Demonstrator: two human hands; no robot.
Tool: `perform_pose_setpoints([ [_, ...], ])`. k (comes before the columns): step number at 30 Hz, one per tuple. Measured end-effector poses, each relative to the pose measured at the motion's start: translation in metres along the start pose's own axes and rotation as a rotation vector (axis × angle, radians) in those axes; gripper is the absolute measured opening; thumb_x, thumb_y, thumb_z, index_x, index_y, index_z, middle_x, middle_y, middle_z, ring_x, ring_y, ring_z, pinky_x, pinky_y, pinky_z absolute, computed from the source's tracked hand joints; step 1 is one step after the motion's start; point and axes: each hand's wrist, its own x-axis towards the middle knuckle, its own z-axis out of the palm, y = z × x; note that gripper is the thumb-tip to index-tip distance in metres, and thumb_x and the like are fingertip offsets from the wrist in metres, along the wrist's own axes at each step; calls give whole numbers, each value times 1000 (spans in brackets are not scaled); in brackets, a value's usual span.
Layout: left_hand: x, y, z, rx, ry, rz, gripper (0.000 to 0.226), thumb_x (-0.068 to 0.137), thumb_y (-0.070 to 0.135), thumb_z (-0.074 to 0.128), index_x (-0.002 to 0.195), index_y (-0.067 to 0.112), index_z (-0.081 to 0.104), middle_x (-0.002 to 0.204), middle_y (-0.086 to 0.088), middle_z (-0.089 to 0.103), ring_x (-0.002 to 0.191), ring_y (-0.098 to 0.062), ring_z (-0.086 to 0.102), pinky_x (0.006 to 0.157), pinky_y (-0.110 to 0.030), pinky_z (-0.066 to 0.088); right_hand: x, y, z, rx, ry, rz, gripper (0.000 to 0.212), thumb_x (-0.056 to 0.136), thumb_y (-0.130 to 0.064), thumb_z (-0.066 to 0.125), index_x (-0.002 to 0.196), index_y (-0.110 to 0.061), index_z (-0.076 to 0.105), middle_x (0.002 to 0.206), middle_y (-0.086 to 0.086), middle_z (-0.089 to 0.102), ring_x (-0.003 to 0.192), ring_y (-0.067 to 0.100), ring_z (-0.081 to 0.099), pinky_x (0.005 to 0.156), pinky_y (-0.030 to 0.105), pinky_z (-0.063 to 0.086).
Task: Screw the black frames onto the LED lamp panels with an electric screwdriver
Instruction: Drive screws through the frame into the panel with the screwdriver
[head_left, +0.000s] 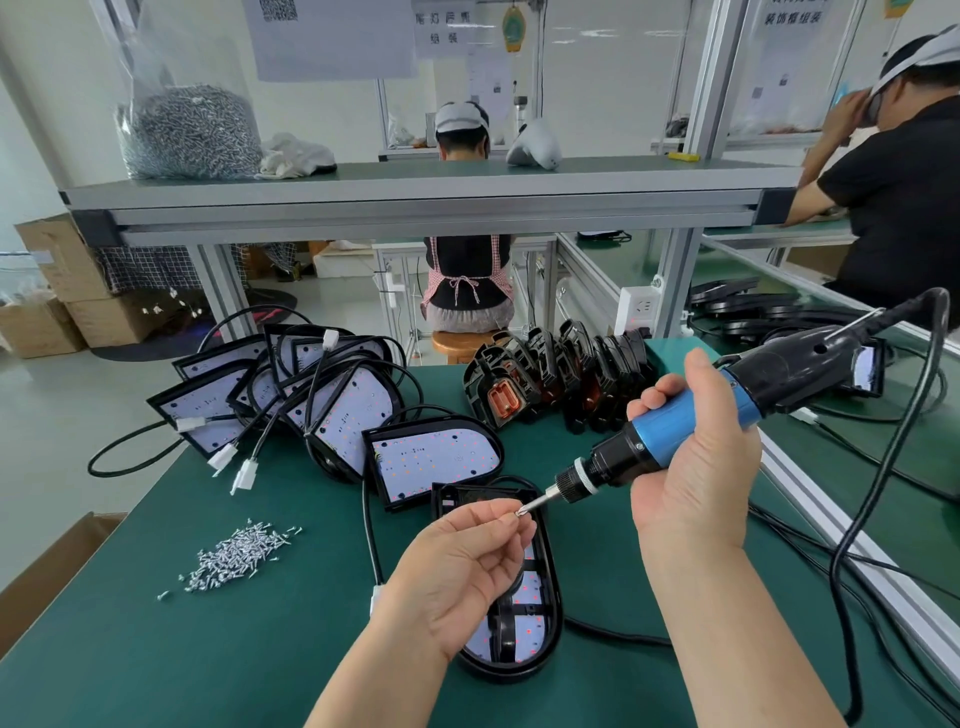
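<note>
My right hand (696, 457) grips the blue and black electric screwdriver (675, 431), whose bit points down and left. At the bit's tip my left hand (462, 561) pinches a small silver screw (518, 512). Beneath both hands an LED lamp panel with a black frame laid on it (524, 623) lies on the green table. The left hand hides the panel's middle. A loose pile of screws (239, 556) lies to the left.
Several bare LED panels with cables (311, 400) are stacked at the back left, one lying flat (431, 457) just beyond my hands. A row of black frames (561, 384) stands at the back right. The screwdriver's cable (872, 499) loops at right. Other people work behind.
</note>
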Motion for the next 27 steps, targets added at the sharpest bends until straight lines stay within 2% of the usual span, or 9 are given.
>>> perform_pose_setpoints([
  [5,-2,-4,1,23,29,85,12,68,-11,67,72,-4,76,81,-21,71,73,-25,73,62,-23,60,-1,1,-2,-13,-4,4,17,93,-17,70,83,-19,56,69,-2,55,58,12,53,60,25,50],
  [9,-2,-18,2,245,160,327,23,84,-15,66,76,4,76,80,-15,73,74,-19,68,75,-27,56,-2,4,-3,-43,24,-8,16,91,-18,71,86,-18,56,69,-2,57,59,12,55,61,26,51],
  [13,-6,-32,4,360,206,498,28,86,-9,69,78,16,80,76,-6,73,70,-12,61,66,-18,51,-1,8,-4,-73,122,-10,16,91,-21,73,92,-16,58,69,-2,59,62,13,59,64,26,53],
  [17,-6,-31,5,317,197,542,27,86,-9,69,80,14,80,79,-7,75,72,-10,66,68,-16,55,-1,12,-7,-80,176,-12,15,92,-15,72,90,-15,57,69,0,60,63,16,61,69,29,56],
  [20,-7,-31,5,358,176,572,25,86,-9,70,83,13,80,82,-7,76,74,-11,68,70,-16,55,2,10,-9,-64,188,-3,14,91,-13,71,89,-14,58,67,-1,61,62,16,62,68,28,56],
  [24,-6,-28,0,404,154,562,37,87,-7,70,108,23,74,89,-5,79,78,-8,72,70,-14,54,6,9,-10,-45,195,17,14,90,-12,71,91,-14,57,66,-1,59,58,14,59,61,27,52],
  [27,-6,-26,-4,529,140,549,48,86,-2,74,117,33,68,96,4,79,87,-6,73,74,-14,54,9,10,-8,-46,189,14,14,90,-12,71,91,-14,57,65,-2,59,58,14,58,60,28,52],
])
